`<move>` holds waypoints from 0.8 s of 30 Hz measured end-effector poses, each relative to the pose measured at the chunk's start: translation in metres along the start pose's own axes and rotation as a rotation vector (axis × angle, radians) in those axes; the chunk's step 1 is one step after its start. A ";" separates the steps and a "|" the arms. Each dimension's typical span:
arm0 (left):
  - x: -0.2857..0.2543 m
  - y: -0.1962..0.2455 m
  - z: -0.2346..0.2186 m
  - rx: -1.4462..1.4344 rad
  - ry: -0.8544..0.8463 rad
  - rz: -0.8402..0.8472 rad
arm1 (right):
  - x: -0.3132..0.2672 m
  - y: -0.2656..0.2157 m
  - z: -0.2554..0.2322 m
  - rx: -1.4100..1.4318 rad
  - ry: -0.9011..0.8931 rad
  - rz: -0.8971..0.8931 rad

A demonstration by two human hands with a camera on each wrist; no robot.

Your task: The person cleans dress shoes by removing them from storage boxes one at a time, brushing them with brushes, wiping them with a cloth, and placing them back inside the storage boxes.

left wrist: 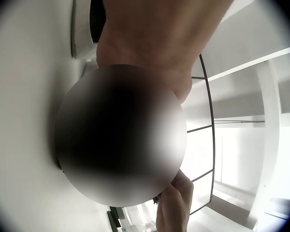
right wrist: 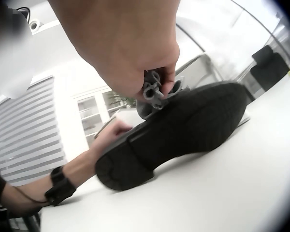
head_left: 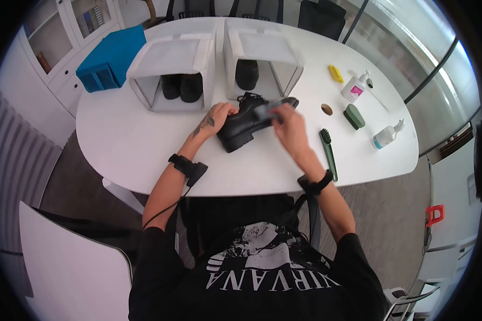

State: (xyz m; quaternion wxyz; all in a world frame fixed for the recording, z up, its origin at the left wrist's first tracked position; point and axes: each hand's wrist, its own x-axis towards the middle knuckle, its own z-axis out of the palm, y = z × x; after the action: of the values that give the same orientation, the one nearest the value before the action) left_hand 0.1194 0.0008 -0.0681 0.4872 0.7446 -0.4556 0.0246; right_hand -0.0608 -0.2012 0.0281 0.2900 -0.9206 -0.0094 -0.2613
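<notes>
A black lace-up shoe [head_left: 242,124] lies tilted on the white table, its sole [right wrist: 183,125] turned toward the right wrist camera. The left hand [head_left: 215,119] grips the shoe at its heel end; in the left wrist view a large blur covers most of what that hand [left wrist: 150,38] holds. Bunched in the fingers of the right hand [head_left: 292,131] is a grey cloth [head_left: 266,111], pressed on the shoe's upper side near the toe. The right wrist view shows the cloth's folds [right wrist: 154,94] between thumb and fingers of the hand [right wrist: 125,48].
Two clear-fronted boxes [head_left: 171,59] with black shoes [head_left: 246,74] stand behind, a blue box [head_left: 112,56] at left. On the right are a green-handled brush [head_left: 329,152], a green brush [head_left: 354,116], a pump bottle [head_left: 353,88], a spray bottle [head_left: 385,137], a yellow item [head_left: 335,73] and a table hole.
</notes>
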 end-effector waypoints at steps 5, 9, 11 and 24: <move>0.010 -0.021 0.004 -0.415 -0.038 -0.333 | -0.030 -0.049 0.042 0.041 -0.158 -0.320; 0.008 -0.007 -0.002 -0.567 -0.128 -0.432 | 0.012 -0.009 0.026 -0.018 0.007 -0.140; 0.013 -0.004 -0.006 -0.633 -0.231 -0.403 | -0.001 -0.026 0.041 -0.007 -0.016 -0.279; 0.012 0.018 -0.004 -0.680 -0.213 -0.439 | -0.022 -0.044 0.038 0.014 0.022 -0.327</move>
State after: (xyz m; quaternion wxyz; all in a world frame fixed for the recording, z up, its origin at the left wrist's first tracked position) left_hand 0.1151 -0.0061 -0.0477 0.6492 0.6192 -0.3159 -0.3087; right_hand -0.0690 -0.1408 0.0143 0.2500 -0.9019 -0.1576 -0.3149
